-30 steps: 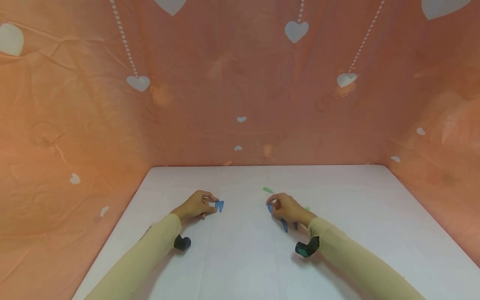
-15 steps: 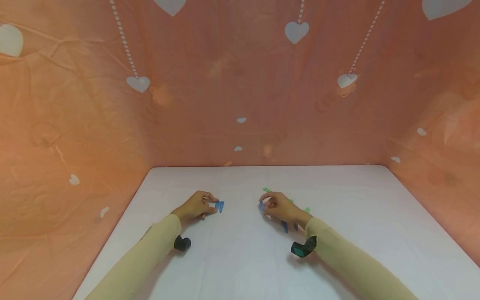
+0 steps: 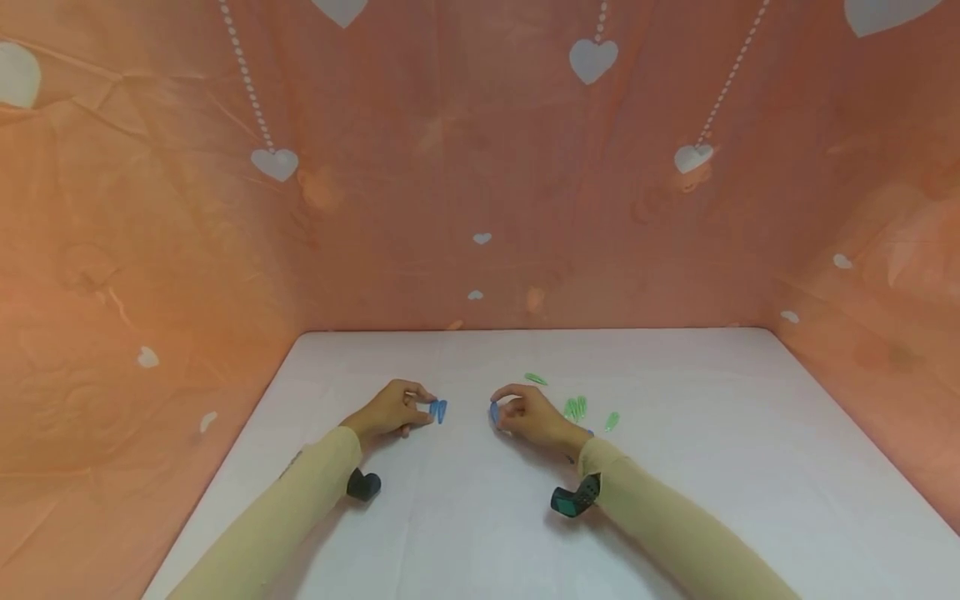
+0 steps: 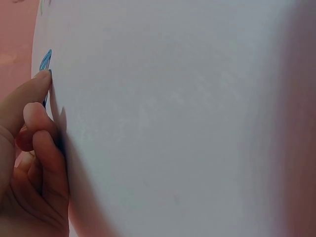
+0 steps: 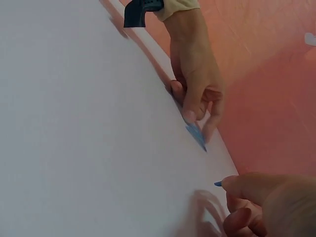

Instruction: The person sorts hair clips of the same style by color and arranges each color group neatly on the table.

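My left hand point(image 3: 397, 408) pinches a narrow blue hair clip point(image 3: 432, 409) between thumb and finger, low over the white table. Right beside it lies a second blue clip point(image 3: 442, 412); in the right wrist view the blue pair point(image 5: 196, 136) forms a small wedge at the fingertips. In the left wrist view, a blue tip point(image 4: 46, 60) sticks out past the thumb. My right hand point(image 3: 531, 417) pinches another blue clip point(image 3: 494, 414), apart from the left hand's pair. Fingers mostly cover it in the right wrist view, where just its tip point(image 5: 217, 183) shows.
Several green clips lie beyond my right hand: one point(image 3: 536, 378) farther back, a close group point(image 3: 576, 407), and one point(image 3: 612, 421) to the right. Parts of blue clips point(image 3: 590, 433) show by the right wrist. Orange cloth walls point(image 3: 480, 275) border the white table point(image 3: 480, 517).
My right hand has moved left with its blue clip, toward the left hand. Green clips it had covered now show. The left hand has stayed in place.
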A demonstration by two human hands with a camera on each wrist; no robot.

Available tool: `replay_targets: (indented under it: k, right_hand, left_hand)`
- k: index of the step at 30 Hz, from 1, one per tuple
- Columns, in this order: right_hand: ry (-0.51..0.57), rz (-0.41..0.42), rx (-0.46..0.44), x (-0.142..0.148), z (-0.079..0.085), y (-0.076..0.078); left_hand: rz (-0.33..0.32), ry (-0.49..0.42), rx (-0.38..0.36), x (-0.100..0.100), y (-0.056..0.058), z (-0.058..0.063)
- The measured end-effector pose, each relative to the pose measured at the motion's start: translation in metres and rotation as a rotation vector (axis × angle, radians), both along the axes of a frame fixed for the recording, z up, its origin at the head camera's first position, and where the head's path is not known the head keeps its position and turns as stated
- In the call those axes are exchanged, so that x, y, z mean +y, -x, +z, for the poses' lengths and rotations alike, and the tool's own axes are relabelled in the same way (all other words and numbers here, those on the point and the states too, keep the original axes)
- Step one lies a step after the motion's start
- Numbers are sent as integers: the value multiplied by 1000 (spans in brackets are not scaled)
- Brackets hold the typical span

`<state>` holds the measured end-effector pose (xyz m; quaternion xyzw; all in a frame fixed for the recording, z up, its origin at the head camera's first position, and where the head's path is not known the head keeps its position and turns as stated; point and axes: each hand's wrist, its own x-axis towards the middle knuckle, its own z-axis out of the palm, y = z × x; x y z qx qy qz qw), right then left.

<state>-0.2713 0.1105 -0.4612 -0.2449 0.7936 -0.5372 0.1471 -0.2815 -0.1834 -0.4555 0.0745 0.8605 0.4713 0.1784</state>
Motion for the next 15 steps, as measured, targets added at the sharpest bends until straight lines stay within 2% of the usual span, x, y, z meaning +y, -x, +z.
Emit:
replay_targets:
  k: [9,15]
  right_hand:
    - [19,-24,-10,-25,-1,2]
    - [91,-66,-71,-44,-3,8]
  left_hand:
    - [-15,3,-1,-1,1,-1]
    - [-23,9,14,-1,3,-2]
